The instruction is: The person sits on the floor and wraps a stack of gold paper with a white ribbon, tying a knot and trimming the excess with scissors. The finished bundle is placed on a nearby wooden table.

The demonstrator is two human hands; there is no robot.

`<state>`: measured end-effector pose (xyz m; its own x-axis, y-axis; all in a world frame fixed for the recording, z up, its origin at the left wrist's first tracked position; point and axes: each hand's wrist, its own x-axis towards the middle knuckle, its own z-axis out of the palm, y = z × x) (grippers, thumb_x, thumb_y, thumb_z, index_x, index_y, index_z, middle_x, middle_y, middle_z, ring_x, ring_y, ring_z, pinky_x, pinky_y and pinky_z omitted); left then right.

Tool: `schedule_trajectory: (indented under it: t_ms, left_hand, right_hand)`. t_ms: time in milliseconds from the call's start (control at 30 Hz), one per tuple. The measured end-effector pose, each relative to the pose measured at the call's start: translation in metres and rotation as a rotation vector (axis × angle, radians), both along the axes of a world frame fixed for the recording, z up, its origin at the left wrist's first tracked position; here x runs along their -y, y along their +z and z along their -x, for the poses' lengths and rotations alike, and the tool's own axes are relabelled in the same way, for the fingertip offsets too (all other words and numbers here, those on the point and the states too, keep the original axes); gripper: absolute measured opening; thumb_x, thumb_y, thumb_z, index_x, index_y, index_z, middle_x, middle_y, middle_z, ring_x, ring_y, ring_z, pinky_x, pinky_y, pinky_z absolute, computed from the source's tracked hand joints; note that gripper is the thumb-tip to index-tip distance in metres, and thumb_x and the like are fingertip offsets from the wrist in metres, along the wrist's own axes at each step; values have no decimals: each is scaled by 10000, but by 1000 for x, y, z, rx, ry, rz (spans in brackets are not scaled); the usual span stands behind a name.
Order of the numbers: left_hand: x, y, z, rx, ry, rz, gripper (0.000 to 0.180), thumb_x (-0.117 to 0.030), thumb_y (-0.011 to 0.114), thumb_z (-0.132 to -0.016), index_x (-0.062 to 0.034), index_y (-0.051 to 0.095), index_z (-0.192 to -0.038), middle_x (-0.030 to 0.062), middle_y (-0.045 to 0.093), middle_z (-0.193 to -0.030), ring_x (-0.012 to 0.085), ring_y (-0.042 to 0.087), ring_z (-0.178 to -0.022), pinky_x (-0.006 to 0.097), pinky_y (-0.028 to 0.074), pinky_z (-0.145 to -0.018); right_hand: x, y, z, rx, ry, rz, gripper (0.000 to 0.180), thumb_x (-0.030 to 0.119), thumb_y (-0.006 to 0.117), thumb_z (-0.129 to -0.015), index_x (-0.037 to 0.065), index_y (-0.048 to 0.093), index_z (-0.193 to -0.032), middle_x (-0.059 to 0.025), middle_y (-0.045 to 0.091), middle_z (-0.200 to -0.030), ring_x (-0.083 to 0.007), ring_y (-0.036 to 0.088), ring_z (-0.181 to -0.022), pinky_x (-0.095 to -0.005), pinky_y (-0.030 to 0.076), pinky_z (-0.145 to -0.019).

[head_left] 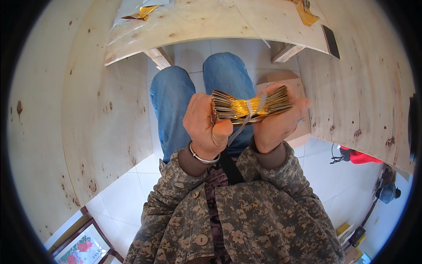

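Above my lap I hold a bundle of gold foil paper (239, 106), its many folded layers fanned out at both ends. A pale, translucent ribbon (249, 115) is tied round its pinched middle, and a loose tail hangs down toward my lap. My left hand (203, 123) grips the bundle's left end, thumb in front and fingers curled. Under and behind the right end, my right hand (281, 125) supports it with the fingers wrapped round; part of them is hidden by the layers.
Ahead stands a plywood table (198, 26) with folded gold pieces (143, 13) at its far left and another gold piece (306, 14) at its right. Plywood boards flank me on both sides. On the floor, right of my knees, sits a cardboard box (303, 127); a red item (365, 157) lies farther right.
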<state>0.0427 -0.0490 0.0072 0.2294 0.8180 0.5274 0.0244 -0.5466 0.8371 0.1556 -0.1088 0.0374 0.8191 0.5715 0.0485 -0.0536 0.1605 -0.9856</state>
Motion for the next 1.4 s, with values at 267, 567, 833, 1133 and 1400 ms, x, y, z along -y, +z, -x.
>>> schedule_trajectory:
  t_ms: [267, 567, 833, 1133, 1400]
  left_hand:
    - [-1, -4, -9, -10, -22, 42, 742, -738, 564, -892, 1, 607, -847, 93, 489, -709, 254, 491, -621, 356, 390, -555]
    - [2, -12, 0, -20, -309, 316, 577, -358, 888, -781, 28, 695, -1165, 117, 732, -1001, 186, 699, -933, 293, 536, -819]
    - [10, -19, 7, -14, -355, 518, 510, -244, 890, -802, 33, 700, -1187, 77, 744, -1031, 111, 672, -951, 275, 539, -840]
    - [9, -21, 6, 193, -341, 682, 446, -145, 819, -889, 68, 651, -1243, 54, 716, -1093, 104, 652, -985, 240, 518, -867]
    - [5, -23, 9, 263, -353, 741, 379, -235, 670, -1013, 38, 625, -1272, 74, 703, -1152, 116, 659, -1010, 253, 523, -894]
  right_hand:
    - [-15, -15, -11, -73, -171, -87, 826, 670, 150, -1058, 3, 585, -839, -77, 609, -804, -147, 568, -705, -257, 480, -673]
    - [-12, -19, -30, -119, -132, -51, 827, 683, 211, -1053, -16, 611, -867, -68, 616, -788, -154, 587, -730, -256, 487, -703]
    - [-9, -43, -33, -97, -55, -27, 832, 700, 236, -1044, -16, 627, -879, -70, 636, -800, -155, 607, -731, -263, 500, -730]
    - [-3, -43, -30, -111, 136, 16, 833, 661, 199, -1062, -54, 612, -1168, -114, 681, -1020, -168, 653, -910, -284, 529, -791]
    - [17, -37, -31, -249, 380, -4, 446, 262, 624, -1027, -45, 517, -1332, -104, 674, -1146, -137, 667, -972, -264, 562, -781]
